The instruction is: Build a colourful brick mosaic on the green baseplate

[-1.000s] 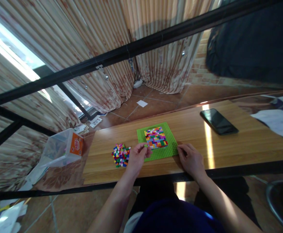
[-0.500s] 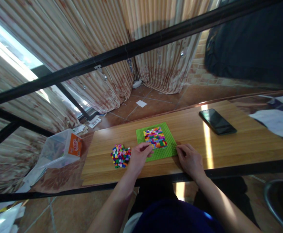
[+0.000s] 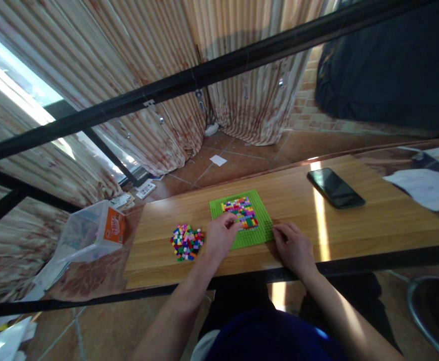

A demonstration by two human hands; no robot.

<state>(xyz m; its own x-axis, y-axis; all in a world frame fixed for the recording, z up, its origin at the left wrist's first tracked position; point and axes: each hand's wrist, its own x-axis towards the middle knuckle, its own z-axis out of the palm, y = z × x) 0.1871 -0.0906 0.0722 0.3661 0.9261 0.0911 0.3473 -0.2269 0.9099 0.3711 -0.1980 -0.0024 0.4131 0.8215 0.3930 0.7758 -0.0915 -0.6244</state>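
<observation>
A green baseplate (image 3: 260,201) lies on the wooden table (image 3: 355,225), with a patch of small many-coloured bricks (image 3: 242,208) pressed onto its middle. My left hand (image 3: 220,235) is pinched, its fingertips down on the near left edge of that patch; the small brick it held is hidden under them. My right hand (image 3: 294,248) rests on the table, fingers bent, their tips holding the plate's near right corner. A pile of loose coloured bricks (image 3: 187,241) lies to the left of my left hand.
A dark phone (image 3: 335,188) lies on the table at the right, with white paper (image 3: 422,186) beyond it. A clear plastic box (image 3: 91,230) with an orange label sits off the table's left end. A black metal bar (image 3: 204,75) crosses overhead.
My left hand, pinching a small yellow-green brick, has moved forward from the plate's near left edge onto the brick patch. My right hand has stayed at the plate's corner.
</observation>
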